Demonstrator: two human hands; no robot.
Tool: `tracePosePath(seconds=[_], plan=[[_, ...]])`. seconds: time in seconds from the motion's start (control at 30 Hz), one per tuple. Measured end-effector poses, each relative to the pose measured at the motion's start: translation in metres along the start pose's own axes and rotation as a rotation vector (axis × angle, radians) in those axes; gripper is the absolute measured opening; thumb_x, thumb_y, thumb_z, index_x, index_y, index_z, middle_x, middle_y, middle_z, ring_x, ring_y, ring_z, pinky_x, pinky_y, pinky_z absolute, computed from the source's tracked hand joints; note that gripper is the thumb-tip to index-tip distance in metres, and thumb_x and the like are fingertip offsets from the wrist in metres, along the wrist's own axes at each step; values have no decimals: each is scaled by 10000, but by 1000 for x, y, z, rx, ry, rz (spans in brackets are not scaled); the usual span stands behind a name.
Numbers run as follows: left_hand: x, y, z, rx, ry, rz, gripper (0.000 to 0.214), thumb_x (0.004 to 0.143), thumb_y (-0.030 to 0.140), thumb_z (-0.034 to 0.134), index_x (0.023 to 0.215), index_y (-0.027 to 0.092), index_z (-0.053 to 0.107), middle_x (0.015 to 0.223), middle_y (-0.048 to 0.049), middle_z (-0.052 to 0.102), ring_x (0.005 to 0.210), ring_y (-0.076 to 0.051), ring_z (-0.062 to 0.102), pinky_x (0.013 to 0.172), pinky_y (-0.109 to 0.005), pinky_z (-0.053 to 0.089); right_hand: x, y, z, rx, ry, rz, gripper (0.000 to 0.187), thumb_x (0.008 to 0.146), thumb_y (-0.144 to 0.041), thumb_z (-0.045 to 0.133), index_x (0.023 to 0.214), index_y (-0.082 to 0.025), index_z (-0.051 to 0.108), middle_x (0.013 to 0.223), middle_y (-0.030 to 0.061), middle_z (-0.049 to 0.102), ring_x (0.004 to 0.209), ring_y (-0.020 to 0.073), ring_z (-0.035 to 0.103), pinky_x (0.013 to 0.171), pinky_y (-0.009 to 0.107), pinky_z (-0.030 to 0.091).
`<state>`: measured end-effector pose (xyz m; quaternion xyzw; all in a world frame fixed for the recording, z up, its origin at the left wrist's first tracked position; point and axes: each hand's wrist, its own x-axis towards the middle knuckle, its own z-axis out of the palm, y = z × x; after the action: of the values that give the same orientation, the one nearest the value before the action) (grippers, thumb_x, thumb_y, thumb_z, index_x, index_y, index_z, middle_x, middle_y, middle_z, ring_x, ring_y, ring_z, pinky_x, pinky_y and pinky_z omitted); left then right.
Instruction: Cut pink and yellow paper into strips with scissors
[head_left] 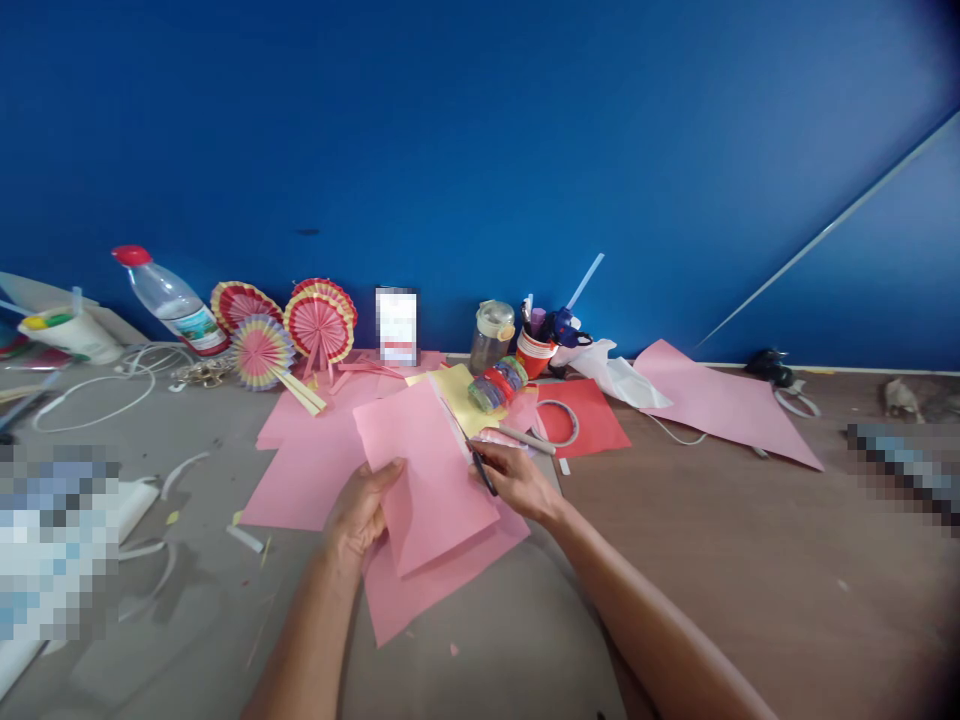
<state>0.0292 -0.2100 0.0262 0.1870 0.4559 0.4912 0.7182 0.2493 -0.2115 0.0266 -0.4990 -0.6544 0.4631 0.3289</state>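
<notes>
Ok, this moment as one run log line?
left hand: holds pink sheet | right hand: holds black-handled tool at sheet's right edge | beyond: yellow paper, phone

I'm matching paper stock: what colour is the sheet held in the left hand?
The sheet is plain pink; it shows best in the head view.

Pink paper (431,470): plain, tilted, bent along its lower left side, positioned over another pink sheet (431,595). Black-handled tool (484,472): slim, slanted, handle end toward lower right, narrow front along the paper's right edge.
</notes>
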Motion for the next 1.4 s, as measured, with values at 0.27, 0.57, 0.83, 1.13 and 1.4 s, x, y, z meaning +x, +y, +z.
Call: tracePosePath(seconds=[0.27,0.57,0.83,1.13,1.4], plan=[[-4,-2,3,30,-38,-15,299,603,147,792,856,88,645,736,-107,738,668,-255,719,620,-318,602,1,-6,-4,85,-30,0,162,824,-291,511,720,-173,549,652,-37,394,613,105,370,550,227,293],[-4,-5,4,20,-44,-28,295,613,135,775,874,83,648,759,-116,740,679,-264,719,637,-343,604,1,-8,-4,31,-16,-34,221,827,-286,514,942,-172,664,717,-14,481,675,125,414,605,232,332],[-6,-5,6,7,-36,-23,263,624,116,759,861,100,649,749,-100,738,700,-260,722,663,-335,604,1,-8,-3,86,-10,-59,265,828,-278,515,1017,-164,663,742,3,500,686,132,415,624,243,347],[-6,-4,7,7,2,-18,250,618,98,754,845,95,648,710,-88,733,665,-249,720,629,-317,602,2,-5,-1,257,89,45,306,813,-391,540,988,-158,635,616,-36,380,585,115,348,551,246,308],[-7,0,7,-6,33,-19,238,617,90,754,826,92,640,673,-80,724,634,-240,715,564,-286,588,-9,-12,-12,181,1,94,300,818,-421,561,936,-162,655,686,-21,425,645,119,384,596,248,306]])
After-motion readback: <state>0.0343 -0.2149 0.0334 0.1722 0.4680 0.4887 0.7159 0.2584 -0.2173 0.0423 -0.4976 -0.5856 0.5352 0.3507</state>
